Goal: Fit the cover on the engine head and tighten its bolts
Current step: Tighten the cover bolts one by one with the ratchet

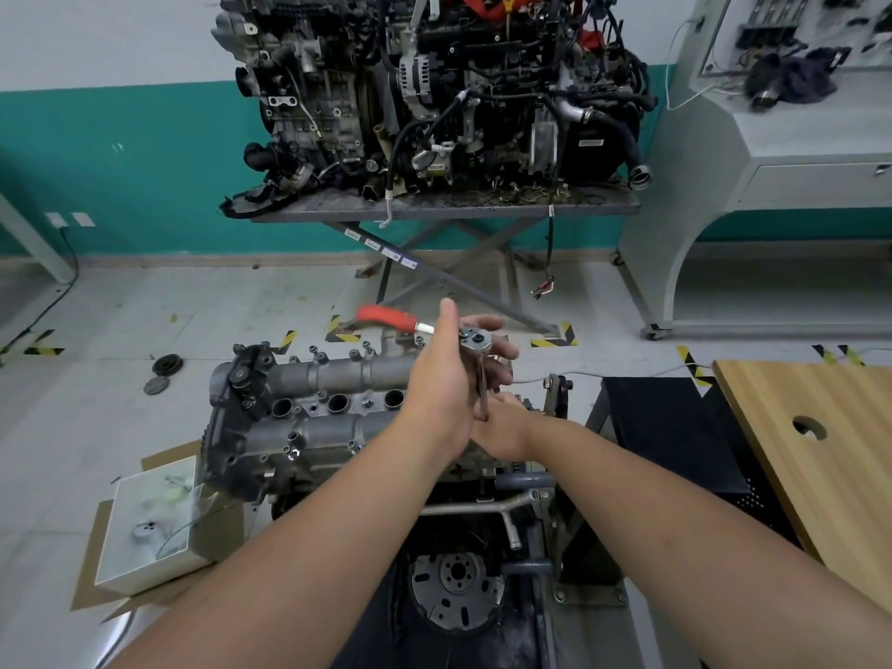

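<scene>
The grey engine head cover (pixel 333 374) lies on the engine head (pixel 270 456), with several bolts standing in its edges. My left hand (pixel 446 379) grips the head of a ratchet (pixel 470 339) above the cover's right end. The ratchet's red handle (pixel 386 316) points away to the left. A dark extension bar (pixel 482 393) hangs down from the ratchet head. My right hand (pixel 507 420) sits at the bar's lower end, curled round it, with its fingers mostly hidden behind my left hand.
A white box (pixel 145 519) on cardboard lies left of the engine. A wooden bench top (pixel 820 451) with a hole is to the right, beside a black perforated stand (pixel 675 427). Another engine (pixel 434 89) sits on a scissor table behind. A flywheel (pixel 456 586) faces me below.
</scene>
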A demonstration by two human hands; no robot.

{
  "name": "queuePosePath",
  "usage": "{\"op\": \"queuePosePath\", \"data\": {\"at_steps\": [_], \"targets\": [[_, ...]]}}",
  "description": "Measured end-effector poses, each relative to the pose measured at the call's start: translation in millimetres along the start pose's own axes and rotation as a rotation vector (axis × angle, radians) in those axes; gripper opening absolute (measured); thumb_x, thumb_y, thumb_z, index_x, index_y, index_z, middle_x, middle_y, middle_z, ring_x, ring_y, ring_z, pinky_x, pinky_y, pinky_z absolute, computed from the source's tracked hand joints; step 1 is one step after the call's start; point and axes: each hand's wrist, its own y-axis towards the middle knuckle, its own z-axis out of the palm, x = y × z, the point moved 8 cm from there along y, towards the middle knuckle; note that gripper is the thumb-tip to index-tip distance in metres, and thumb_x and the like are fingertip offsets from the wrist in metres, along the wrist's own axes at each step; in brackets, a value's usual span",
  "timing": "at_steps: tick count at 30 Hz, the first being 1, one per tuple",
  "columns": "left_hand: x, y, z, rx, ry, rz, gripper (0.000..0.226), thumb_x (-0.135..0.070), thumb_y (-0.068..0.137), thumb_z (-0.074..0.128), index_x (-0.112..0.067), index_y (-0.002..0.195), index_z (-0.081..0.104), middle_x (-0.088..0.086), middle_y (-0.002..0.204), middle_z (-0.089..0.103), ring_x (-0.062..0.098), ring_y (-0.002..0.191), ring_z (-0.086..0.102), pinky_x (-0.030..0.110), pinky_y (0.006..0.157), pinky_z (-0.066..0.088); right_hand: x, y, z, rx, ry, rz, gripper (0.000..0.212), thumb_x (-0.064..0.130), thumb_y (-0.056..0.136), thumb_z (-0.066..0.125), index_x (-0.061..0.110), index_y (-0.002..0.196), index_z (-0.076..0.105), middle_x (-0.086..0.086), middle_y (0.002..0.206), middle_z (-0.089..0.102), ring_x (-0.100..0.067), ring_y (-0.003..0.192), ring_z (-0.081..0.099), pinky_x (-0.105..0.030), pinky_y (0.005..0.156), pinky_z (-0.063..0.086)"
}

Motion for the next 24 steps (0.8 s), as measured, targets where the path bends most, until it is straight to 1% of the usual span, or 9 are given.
{"op": "queuePosePath", "data": {"at_steps": [1, 3, 5, 8, 13, 15, 19, 21, 24], "targets": [[-2, 0, -6, -0.027, 0.004, -0.028, 0.05, -0.053, 0.104, 0.038, -0.013, 0.093, 0.066, 0.006, 0.065, 0.065, 0.018, 0.05, 0.054, 0.027, 0.049, 0.045, 0, -1, 1, 0.022, -0.005, 0.012, 0.056, 0.043, 0.107, 0.031, 0.011, 0.153, 0.031, -0.013, 0.159, 0.025, -0.031, 0.147, 0.019, -0.043, 0.12, 0.014], [-6, 4, -7, 0.002, 0.053, -0.067, 0.036, -0.043, 0.104, 0.046, -0.012, 0.095, 0.061, 0.004, 0.059, 0.061, 0.018, 0.047, 0.052, 0.027, 0.048, 0.045, 3, 0, 2, 0.028, -0.001, 0.006, 0.056, 0.043, 0.107, 0.029, 0.013, 0.155, 0.027, -0.01, 0.162, 0.021, -0.03, 0.149, 0.014, -0.043, 0.121, 0.009], [-12, 3, 1, 0.076, 0.166, -0.088, 0.028, -0.036, 0.103, 0.049, -0.01, 0.098, 0.059, 0.005, 0.058, 0.059, 0.019, 0.047, 0.052, 0.027, 0.048, 0.046, 5, -2, 2, 0.02, 0.001, -0.003, 0.054, 0.041, 0.107, 0.031, 0.013, 0.154, 0.029, -0.012, 0.16, 0.024, -0.031, 0.147, 0.017, -0.044, 0.12, 0.013], [-12, 1, 12, 0.174, 0.346, -0.138, 0.025, -0.033, 0.101, 0.051, -0.01, 0.101, 0.059, 0.004, 0.059, 0.059, 0.019, 0.046, 0.053, 0.025, 0.048, 0.04, 1, 0, 0, -0.015, 0.008, 0.011, 0.051, 0.04, 0.107, 0.034, 0.012, 0.149, 0.037, -0.015, 0.155, 0.033, -0.032, 0.143, 0.026, -0.044, 0.118, 0.02], [-16, 4, 20, 0.266, 0.441, -0.179, 0.024, -0.03, 0.102, 0.051, -0.009, 0.102, 0.061, 0.003, 0.059, 0.057, 0.019, 0.047, 0.052, 0.025, 0.048, 0.04, -2, 0, 2, -0.012, 0.019, 0.02, 0.054, 0.045, 0.105, 0.035, 0.013, 0.149, 0.037, -0.013, 0.154, 0.033, -0.032, 0.142, 0.028, -0.045, 0.117, 0.024], [-16, 4, 22, 0.305, 0.483, -0.2, 0.023, -0.029, 0.1, 0.051, -0.008, 0.101, 0.062, 0.002, 0.06, 0.057, 0.019, 0.049, 0.053, 0.027, 0.05, 0.041, -4, 2, 3, -0.006, 0.02, 0.02, 0.057, 0.048, 0.105, 0.034, 0.015, 0.15, 0.035, -0.012, 0.156, 0.03, -0.032, 0.144, 0.025, -0.045, 0.118, 0.021], [-21, 6, 30, 0.388, 0.584, -0.242, 0.02, -0.022, 0.099, 0.053, -0.005, 0.102, 0.063, 0.004, 0.061, 0.059, 0.021, 0.051, 0.058, 0.028, 0.052, 0.049, -4, 6, 5, 0.02, 0.058, 0.0, 0.062, 0.054, 0.103, 0.034, 0.02, 0.154, 0.03, -0.007, 0.162, 0.022, -0.029, 0.149, 0.015, -0.044, 0.121, 0.012], [-23, 7, 33, 0.427, 0.667, -0.258, 0.018, -0.019, 0.097, 0.054, -0.005, 0.102, 0.062, 0.004, 0.063, 0.061, 0.023, 0.055, 0.063, 0.032, 0.06, 0.055, -5, 8, 6, 0.032, 0.045, -0.01, 0.063, 0.055, 0.103, 0.033, 0.019, 0.155, 0.028, -0.007, 0.163, 0.018, -0.028, 0.15, 0.011, -0.044, 0.121, 0.009], [-26, 7, 37, 0.454, 0.798, -0.266, 0.016, -0.017, 0.094, 0.052, -0.007, 0.101, 0.062, 0.006, 0.067, 0.066, 0.027, 0.064, 0.067, 0.05, 0.084, 0.056, -7, 10, 8, 0.024, 0.031, -0.017, 0.059, 0.051, 0.104, 0.032, 0.021, 0.155, 0.029, -0.007, 0.163, 0.019, -0.029, 0.149, 0.012, -0.047, 0.12, 0.01]]}}
